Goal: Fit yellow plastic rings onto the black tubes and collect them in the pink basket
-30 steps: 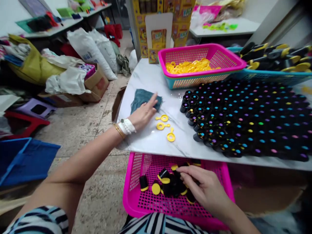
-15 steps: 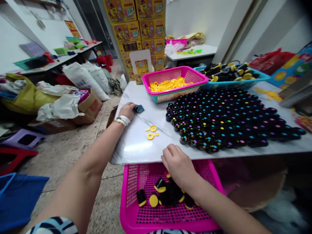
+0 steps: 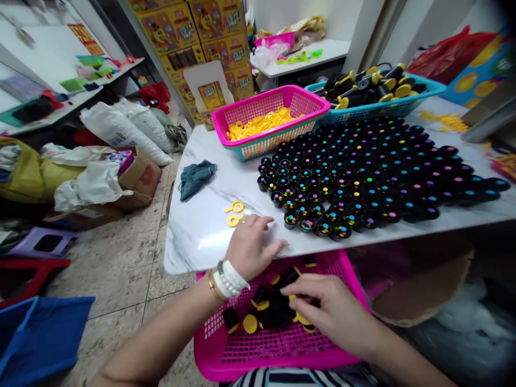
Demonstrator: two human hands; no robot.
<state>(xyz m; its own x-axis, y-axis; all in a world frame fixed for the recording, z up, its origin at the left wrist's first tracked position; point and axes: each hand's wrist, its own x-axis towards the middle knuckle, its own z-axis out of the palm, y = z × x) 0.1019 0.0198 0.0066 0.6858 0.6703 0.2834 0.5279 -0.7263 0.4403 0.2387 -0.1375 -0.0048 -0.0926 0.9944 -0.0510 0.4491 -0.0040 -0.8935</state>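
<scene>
My left hand [image 3: 253, 244] is over the table's front edge, fingers apart, its fingertips beside two yellow ring pieces [image 3: 234, 220]. Below the edge, my right hand [image 3: 322, 306] reaches into a pink basket [image 3: 203, 352] of black cylinders with yellow caps [image 3: 250, 323]. Its thumb and forefinger are bent close around a yellow cap; whether they grip it is unclear. Many black cylinders with coloured dots [image 3: 355, 177] stand upright in rows on the white table [image 3: 181, 242]. A dark teal cloth [image 3: 196, 178] lies crumpled at the table's left.
Behind are a pink basket of yellow rings [image 3: 262, 126] and a blue basket of capped black cylinders [image 3: 371, 110]. Stacked yellow boxes [image 3: 226, 48] rise at the back. White sacks [image 3: 116, 131], a carton [image 3: 141, 180] and a blue bin [image 3: 48, 338] are on the floor at left.
My left hand has left the cloth, now spread out more, and moved right and nearer me. My right hand has dropped from the table edge into the pink basket. The view has shifted.
</scene>
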